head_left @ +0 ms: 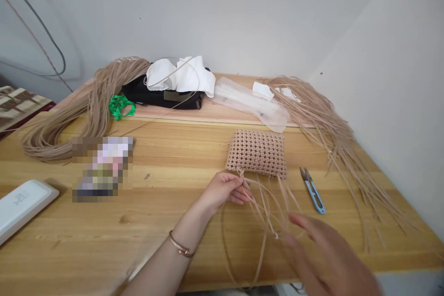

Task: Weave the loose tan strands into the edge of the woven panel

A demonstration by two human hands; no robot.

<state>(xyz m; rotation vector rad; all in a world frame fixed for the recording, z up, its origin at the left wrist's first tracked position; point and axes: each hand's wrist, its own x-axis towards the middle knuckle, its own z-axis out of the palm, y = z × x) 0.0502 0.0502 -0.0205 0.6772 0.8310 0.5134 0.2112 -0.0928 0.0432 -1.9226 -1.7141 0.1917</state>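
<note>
Now a left hand is pinching thin strips by a woven pad

The tan, bumpy pad is lying flat on the wooden table, just past the left hand. That hand's thumb and fingers are squeezing the strips close to the pad's near left corner. A shiny bracelet is circling the wrist. More strips are curling down toward the table's near edge.

The right hand is showing up blurry, near the loose strips. Its fingers are looking partly apart, but I can't tell if they are pinching a strip.

Little blue snips are lying to the right of the pad, with their tips pointing away. A big bunch of strips is spreading out past them. At the back, white paper is sitting on a black bag, and a clear plastic sleeve is lying beside it.
</note>
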